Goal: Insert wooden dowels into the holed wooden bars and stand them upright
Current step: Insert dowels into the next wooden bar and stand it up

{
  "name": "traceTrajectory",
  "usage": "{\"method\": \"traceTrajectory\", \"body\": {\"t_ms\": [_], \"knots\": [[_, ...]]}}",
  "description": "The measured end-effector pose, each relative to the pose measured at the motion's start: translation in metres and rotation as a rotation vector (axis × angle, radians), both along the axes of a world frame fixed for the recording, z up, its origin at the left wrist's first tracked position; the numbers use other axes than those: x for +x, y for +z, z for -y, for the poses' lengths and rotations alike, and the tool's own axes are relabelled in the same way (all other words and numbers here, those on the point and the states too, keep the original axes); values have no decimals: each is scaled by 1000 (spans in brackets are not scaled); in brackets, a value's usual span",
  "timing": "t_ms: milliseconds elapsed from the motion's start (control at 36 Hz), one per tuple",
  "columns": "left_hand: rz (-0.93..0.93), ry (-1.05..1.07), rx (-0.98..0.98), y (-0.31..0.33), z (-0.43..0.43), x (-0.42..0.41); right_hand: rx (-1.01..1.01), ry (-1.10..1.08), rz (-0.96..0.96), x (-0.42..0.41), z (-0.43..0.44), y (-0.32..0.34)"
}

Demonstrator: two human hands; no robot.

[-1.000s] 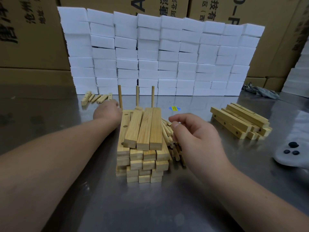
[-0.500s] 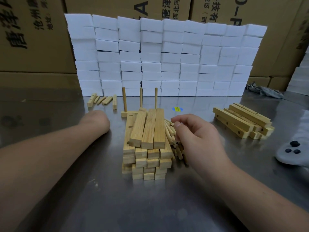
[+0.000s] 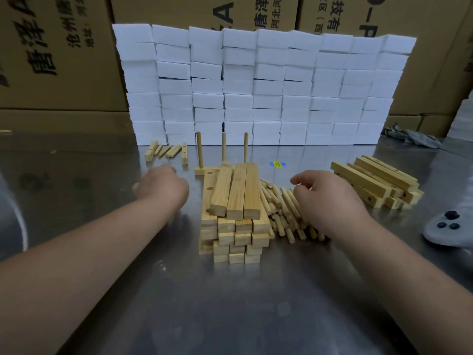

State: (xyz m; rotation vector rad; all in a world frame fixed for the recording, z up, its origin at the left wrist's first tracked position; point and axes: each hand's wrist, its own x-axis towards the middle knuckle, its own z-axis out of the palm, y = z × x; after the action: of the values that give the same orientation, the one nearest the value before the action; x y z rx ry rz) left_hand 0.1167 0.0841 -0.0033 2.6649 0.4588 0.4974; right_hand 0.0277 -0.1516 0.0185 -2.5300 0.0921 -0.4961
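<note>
**Two hands by the wood**

White blocks (image 3: 256, 85) make a big wall behind the shiny table (image 3: 230, 303). A stack of wooden bars (image 3: 238, 213) sits in the middle. The right hand (image 3: 330, 201) is half curled over the loose dowels (image 3: 279, 208); I cannot tell if it holds one. The left hand (image 3: 161, 187) is curled up, left of the stack. Three upright dowels (image 3: 200, 149) stand in one bar (image 3: 200, 171) behind.
</note>
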Motion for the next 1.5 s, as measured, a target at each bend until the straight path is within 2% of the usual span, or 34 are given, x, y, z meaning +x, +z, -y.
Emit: {"method": "traceTrajectory", "body": {"t_ms": [83,194,417,639,722,889,1111,1250,1306,1389,1500], "knots": [[-72,53,167,0,-3,-8,-96,-30,-76,3,4,2],[-224,89,107,-12,-14,-14,-208,-33,-175,5,4,1],[-145,9,30,-15,-17,-14,-272,-1,-220,7,4,-5],[-162,5,137,-13,-15,-12,-263,-19,-217,12,10,-7],[-160,7,101,-13,-15,-12,-256,-41,-232,14,11,-7],[-79,65,-72,-16,-21,-8,-256,-70,-228,16,10,-7],[69,10,-5,-16,-19,-11,-263,-97,-197,20,13,-8],[552,-291,-93,-7,-4,-30,-224,-101,-156,21,12,-10],[672,-433,-120,-4,8,-44,-210,-109,-142,22,10,-11],[728,-678,-162,-1,18,-62,-154,-133,-37,21,10,-9],[700,-923,-88,-1,17,-67,-24,-86,325,12,10,-5]]}}
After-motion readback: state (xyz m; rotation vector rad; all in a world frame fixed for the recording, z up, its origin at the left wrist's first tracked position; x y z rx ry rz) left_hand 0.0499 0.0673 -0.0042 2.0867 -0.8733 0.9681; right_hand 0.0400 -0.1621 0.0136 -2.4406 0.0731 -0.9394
